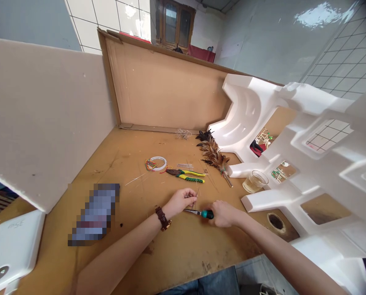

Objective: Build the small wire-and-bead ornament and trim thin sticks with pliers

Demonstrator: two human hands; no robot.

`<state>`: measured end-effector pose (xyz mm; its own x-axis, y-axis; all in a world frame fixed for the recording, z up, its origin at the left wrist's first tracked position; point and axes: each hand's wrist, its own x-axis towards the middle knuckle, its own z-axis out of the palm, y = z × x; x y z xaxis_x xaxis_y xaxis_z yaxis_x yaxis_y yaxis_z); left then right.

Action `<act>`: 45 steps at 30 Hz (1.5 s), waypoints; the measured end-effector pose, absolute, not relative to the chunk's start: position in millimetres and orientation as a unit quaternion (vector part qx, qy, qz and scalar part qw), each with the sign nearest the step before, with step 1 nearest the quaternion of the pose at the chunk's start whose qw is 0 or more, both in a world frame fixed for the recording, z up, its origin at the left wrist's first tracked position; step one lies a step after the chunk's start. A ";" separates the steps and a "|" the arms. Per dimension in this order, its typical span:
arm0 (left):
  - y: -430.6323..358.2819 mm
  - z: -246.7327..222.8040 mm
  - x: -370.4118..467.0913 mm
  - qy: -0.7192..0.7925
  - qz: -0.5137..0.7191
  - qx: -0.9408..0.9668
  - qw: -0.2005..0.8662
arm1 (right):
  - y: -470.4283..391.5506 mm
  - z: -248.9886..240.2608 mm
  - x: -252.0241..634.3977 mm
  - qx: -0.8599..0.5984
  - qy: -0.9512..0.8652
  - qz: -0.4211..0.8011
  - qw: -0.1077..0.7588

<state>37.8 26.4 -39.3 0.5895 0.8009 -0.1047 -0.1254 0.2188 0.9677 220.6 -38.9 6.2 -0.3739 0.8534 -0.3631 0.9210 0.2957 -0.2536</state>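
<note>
My left hand (184, 199), with a brown watch on the wrist, pinches a thin wire (197, 191) between thumb and fingertips. Closed around the teal-and-black handles of a pair of pliers (205, 214) is my right hand (223, 213). The pliers' narrow metal jaws point left and lie just below my left fingertips; whether they touch the wire is too small to tell. Beyond my hands lie yellow-and-green pliers (185, 175). Short silvery wires (185, 166) rest behind them, and a white ring (162, 163) with coloured strands is to their left.
A feather bundle (213, 151) and a glass of liquid (255, 181) stand before white foam packing (262, 200) on the right. Tangled wire (183, 134) lies near the cardboard wall (170, 86). At left are a blurred-out object (96, 213) and a white device (15, 250). The table has a hole (276, 222).
</note>
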 end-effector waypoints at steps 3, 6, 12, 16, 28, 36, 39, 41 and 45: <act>32.7 -37.0 32.0 0.331 0.382 0.492 0.709 | -40.0 5.0 227.2 0.550 0.799 -0.237 0.055; 41.6 -37.6 25.0 0.340 0.435 0.438 0.710 | -38.9 0.5 240.5 0.583 0.766 -0.270 0.002; 41.8 -53.4 33.5 0.346 0.440 0.496 0.664 | -22.0 -17.6 256.1 0.636 0.621 -0.375 -0.264; 32.2 -62.7 39.4 0.353 0.429 0.602 0.574 | -10.4 -31.8 246.2 0.564 0.508 -0.468 -0.452; 31.3 -65.6 36.6 0.367 0.377 0.705 0.475 | -17.1 -50.0 244.4 0.554 0.461 -0.431 -0.543; 35.8 -69.5 37.7 0.365 0.347 0.618 0.604 | -18.4 -49.6 242.7 0.539 0.465 -0.432 -0.554; 36.7 -63.8 34.9 0.343 0.319 0.530 0.707 | -19.6 -47.3 243.0 0.542 0.481 -0.426 -0.541; 35.7 -58.0 32.0 0.316 0.297 0.483 0.761 | -21.7 -44.1 243.5 0.535 0.502 -0.439 -0.519; 33.6 -49.6 27.8 0.277 0.281 0.457 0.797 | -27.6 -36.3 244.0 0.472 0.537 -0.540 -0.445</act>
<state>27.8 33.6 -49.6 0.6896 0.7003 -0.1844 -0.1943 0.4242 0.8845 244.0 -27.6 -36.3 -0.1598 0.9867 -0.0310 0.0268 -0.0271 -0.9993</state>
